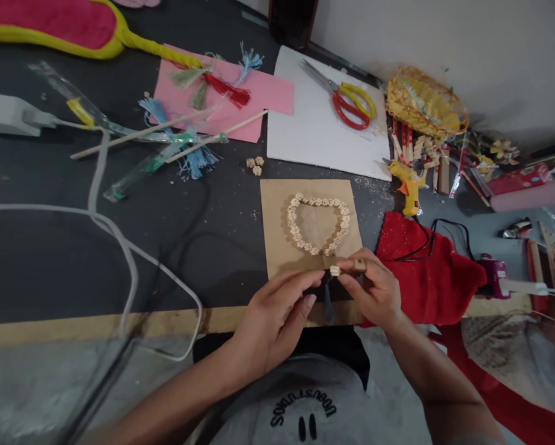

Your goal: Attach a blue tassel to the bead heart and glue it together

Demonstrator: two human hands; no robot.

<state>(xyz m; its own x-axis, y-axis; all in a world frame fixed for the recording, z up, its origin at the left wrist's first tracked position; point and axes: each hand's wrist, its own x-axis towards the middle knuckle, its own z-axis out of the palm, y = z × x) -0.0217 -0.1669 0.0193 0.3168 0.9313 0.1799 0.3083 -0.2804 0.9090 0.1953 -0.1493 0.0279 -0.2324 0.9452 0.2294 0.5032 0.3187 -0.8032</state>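
Observation:
My right hand (372, 287) pinches a small cream-coloured block-like piece (335, 271) between thumb and fingertips, over the near edge of the brown paper sheet (275, 247). Close by on the left, my left hand (282, 315) has its fingers stretched out and its thumb apart; the index tip nearly reaches the piece. A dark blue tassel (329, 303) hangs down between the hands, its upper end partly hidden. Beyond them on the paper lies a heart-shaped outline (292, 224) made of small cream flower-like pieces. Several loose pieces (258, 161) sit on the dark table behind the paper.
A yellow glue gun (410, 185) lies to the right, near a red cloth (426, 272). Scissors (351, 105) rest on a white board (300, 133). Behind stands a yellow basket (426, 102). At left are a white cable (129, 259), sticks and tassels on pink paper (277, 93).

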